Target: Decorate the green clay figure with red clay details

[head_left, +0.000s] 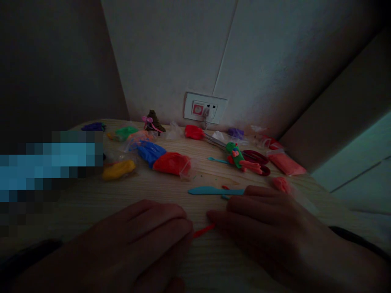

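Observation:
My left hand (pixel 143 240) and my right hand (pixel 269 228) rest on the wooden table (pixel 214 264) close to me, fingertips almost meeting. A thin strip of red clay (pixel 204 230) lies between them, touched by fingertips of both hands. Both hands have fingers stretched flat along the table. Just beyond my right hand lies a blue plastic modelling tool (pixel 215 191). Further back stands a green and pink clay figure (pixel 236 156).
Bags of clay lie across the table: red (pixel 171 163), blue (pixel 149 151), yellow (pixel 118 169), green (pixel 126 132), pink (pixel 285 162). Red-handled scissors (pixel 195 132) lie near a wall socket (pixel 204 108). A small dark clay figure (pixel 154 121) stands at the back. The room is dim.

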Demonstrator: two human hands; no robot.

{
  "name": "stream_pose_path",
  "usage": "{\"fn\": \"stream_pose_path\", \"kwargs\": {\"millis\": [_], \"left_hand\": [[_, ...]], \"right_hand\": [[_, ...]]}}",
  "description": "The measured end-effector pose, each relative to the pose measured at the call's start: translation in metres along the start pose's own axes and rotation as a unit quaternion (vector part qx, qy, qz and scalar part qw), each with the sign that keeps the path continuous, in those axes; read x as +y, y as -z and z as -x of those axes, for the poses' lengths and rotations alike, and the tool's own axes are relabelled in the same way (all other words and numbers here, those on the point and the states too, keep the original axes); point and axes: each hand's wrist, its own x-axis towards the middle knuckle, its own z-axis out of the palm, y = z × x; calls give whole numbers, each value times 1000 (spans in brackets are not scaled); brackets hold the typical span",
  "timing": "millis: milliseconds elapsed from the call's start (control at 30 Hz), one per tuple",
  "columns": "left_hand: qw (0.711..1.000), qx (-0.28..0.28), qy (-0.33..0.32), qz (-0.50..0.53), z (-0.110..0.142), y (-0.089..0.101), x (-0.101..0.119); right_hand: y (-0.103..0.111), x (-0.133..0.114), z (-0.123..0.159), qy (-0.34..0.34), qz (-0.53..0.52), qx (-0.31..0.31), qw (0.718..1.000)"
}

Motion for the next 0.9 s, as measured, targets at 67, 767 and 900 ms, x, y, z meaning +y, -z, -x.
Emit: {"fn": "stream_pose_path", "kwargs": {"millis": [67,767,900], "left_hand": [[1000,1,-29,-11,2,2,-2],[998,8,59,30,18,1,-1],[997,4,67,23,21,2,-1]], "right_hand": [[1,-2,-1,1,5,-9,1000],[0,-4,-4,-36,-46,-51,997],[-2,-5,-5,-32,-51,-43,997]]}}
